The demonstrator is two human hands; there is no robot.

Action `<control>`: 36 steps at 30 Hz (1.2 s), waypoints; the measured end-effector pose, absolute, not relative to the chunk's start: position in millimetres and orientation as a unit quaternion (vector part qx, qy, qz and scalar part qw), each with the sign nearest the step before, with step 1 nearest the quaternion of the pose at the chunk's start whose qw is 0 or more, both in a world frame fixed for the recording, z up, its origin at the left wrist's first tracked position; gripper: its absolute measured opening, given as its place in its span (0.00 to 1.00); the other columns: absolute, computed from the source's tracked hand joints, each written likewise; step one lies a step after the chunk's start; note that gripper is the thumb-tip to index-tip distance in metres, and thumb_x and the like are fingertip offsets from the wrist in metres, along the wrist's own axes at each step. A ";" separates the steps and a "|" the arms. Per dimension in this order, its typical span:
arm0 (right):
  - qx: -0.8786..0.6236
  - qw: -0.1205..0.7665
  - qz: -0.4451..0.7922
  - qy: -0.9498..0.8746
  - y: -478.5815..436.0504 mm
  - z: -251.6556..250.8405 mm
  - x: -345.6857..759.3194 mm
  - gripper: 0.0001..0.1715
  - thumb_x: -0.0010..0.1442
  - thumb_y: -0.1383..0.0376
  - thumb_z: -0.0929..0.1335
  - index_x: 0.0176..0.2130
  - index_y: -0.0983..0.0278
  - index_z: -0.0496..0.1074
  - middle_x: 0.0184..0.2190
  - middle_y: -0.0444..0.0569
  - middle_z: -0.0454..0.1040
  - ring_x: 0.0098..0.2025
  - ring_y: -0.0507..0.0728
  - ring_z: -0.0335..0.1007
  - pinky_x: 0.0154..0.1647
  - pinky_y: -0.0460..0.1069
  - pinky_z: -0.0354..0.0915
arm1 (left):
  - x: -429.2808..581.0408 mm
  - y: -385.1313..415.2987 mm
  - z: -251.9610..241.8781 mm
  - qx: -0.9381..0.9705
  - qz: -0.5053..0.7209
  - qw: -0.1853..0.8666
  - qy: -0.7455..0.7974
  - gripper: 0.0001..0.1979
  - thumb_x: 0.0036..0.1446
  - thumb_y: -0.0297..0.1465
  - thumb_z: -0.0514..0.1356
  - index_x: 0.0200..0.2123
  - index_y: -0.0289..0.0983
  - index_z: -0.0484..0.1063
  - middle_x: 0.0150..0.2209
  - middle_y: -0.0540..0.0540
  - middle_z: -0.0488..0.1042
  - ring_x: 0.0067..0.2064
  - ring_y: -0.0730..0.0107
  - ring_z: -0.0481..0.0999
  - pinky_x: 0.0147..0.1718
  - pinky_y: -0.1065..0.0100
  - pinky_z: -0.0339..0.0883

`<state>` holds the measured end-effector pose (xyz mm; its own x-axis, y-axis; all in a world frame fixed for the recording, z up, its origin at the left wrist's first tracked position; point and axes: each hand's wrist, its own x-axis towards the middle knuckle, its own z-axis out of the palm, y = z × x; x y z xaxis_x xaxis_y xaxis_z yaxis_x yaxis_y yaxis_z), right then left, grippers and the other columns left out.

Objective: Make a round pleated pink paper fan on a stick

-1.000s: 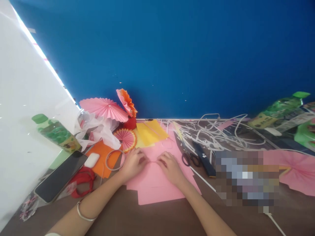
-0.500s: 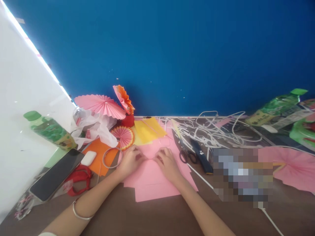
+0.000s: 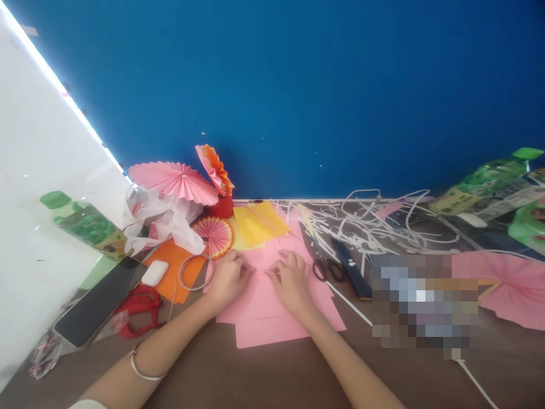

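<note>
Pink paper sheets [image 3: 272, 326] lie on the brown table in front of me. My left hand [image 3: 227, 278] and my right hand [image 3: 292, 281] rest on the top sheet, close together, fingers curled and pinching the paper at a point between them. What exactly sits between the fingertips is too small to make out. A silver bangle [image 3: 142, 369] is on my left wrist.
Black-handled scissors [image 3: 326, 268] and a dark cutter [image 3: 351, 272] lie right of my hands. Left are a wire ring [image 3: 195, 272], orange paper [image 3: 172, 272], white earbud case [image 3: 154, 273], phone [image 3: 100, 301], green bottle [image 3: 83, 222]. Paper fans [image 3: 174, 182], yellow paper [image 3: 258, 224], white strips [image 3: 374, 227] sit behind.
My hands have drawn closer together on the pink paper; a second ago they were slightly apart with a thin fold line between them. The view has shifted slightly.
</note>
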<state>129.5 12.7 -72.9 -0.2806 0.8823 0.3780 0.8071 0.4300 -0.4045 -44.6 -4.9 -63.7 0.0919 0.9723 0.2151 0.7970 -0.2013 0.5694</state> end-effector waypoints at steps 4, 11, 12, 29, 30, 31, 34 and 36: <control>-0.560 0.281 0.069 -0.776 13.1 -73.3 129.6 0.12 0.53 0.59 0.68 0.25 0.64 0.67 0.47 0.56 0.64 0.51 0.68 0.54 0.46 0.65 0.52 | -39.0 -13.0 -63.1 0.747 0.239 0.054 0.618 0.07 0.57 0.28 0.52 0.33 0.34 0.70 0.36 0.41 0.69 0.38 0.61 0.68 0.37 0.59 0.62; -0.568 0.286 0.094 -0.766 12.3 -74.1 130.1 0.11 0.55 0.61 0.66 0.25 0.63 0.69 0.47 0.56 0.65 0.52 0.66 0.54 0.48 0.63 0.51 | -24.8 -24.8 -79.0 0.864 0.208 -0.021 0.458 0.21 0.55 0.17 0.42 0.47 0.29 0.67 0.50 0.36 0.68 0.53 0.60 0.66 0.54 0.57 0.57; -0.570 0.282 0.096 -0.766 12.5 -74.3 130.3 0.11 0.55 0.60 0.66 0.25 0.63 0.69 0.47 0.55 0.65 0.52 0.66 0.54 0.48 0.63 0.50 | -23.6 -25.9 -80.8 0.875 0.187 -0.026 0.445 0.21 0.54 0.17 0.41 0.47 0.27 0.66 0.50 0.34 0.68 0.55 0.60 0.64 0.55 0.58 0.57; -0.585 0.233 0.086 -0.772 13.6 -72.4 144.8 0.14 0.57 0.59 0.64 0.24 0.63 0.69 0.47 0.53 0.65 0.52 0.64 0.53 0.48 0.60 0.49 | -15.2 -34.3 -76.0 0.892 0.087 -0.092 0.434 0.27 0.63 0.35 0.41 0.54 0.15 0.53 0.56 0.20 0.55 0.62 0.45 0.49 0.53 0.51 0.56; -0.587 0.231 0.075 -0.772 13.3 -71.8 143.5 0.14 0.57 0.59 0.64 0.24 0.63 0.69 0.47 0.54 0.65 0.52 0.64 0.53 0.48 0.60 0.49 | -15.3 -34.2 -75.3 0.891 0.089 -0.085 0.438 0.27 0.63 0.36 0.41 0.55 0.16 0.53 0.57 0.19 0.54 0.62 0.44 0.49 0.53 0.51 0.56; -0.588 0.228 0.065 -0.773 13.1 -71.2 142.7 0.14 0.57 0.59 0.64 0.24 0.64 0.70 0.47 0.55 0.65 0.53 0.64 0.52 0.48 0.60 0.49 | -15.5 -34.1 -74.8 0.888 0.093 -0.078 0.444 0.27 0.62 0.37 0.42 0.54 0.17 0.53 0.57 0.19 0.53 0.61 0.44 0.50 0.53 0.51 0.57; -0.588 0.226 0.052 -0.775 12.9 -70.3 144.6 0.15 0.56 0.58 0.64 0.24 0.63 0.70 0.48 0.55 0.64 0.53 0.65 0.51 0.48 0.61 0.48 | -16.3 -33.8 -74.0 0.880 0.099 -0.063 0.461 0.27 0.62 0.38 0.43 0.54 0.19 0.55 0.57 0.18 0.53 0.58 0.44 0.57 0.51 0.53 0.60; -0.589 0.232 0.056 -0.772 13.7 -71.4 149.6 0.16 0.56 0.57 0.65 0.23 0.63 0.69 0.49 0.54 0.64 0.53 0.65 0.51 0.47 0.61 0.48 | -16.6 -33.7 -74.5 0.878 0.097 -0.062 0.465 0.27 0.62 0.38 0.43 0.54 0.20 0.56 0.57 0.19 0.53 0.57 0.44 0.59 0.50 0.54 0.61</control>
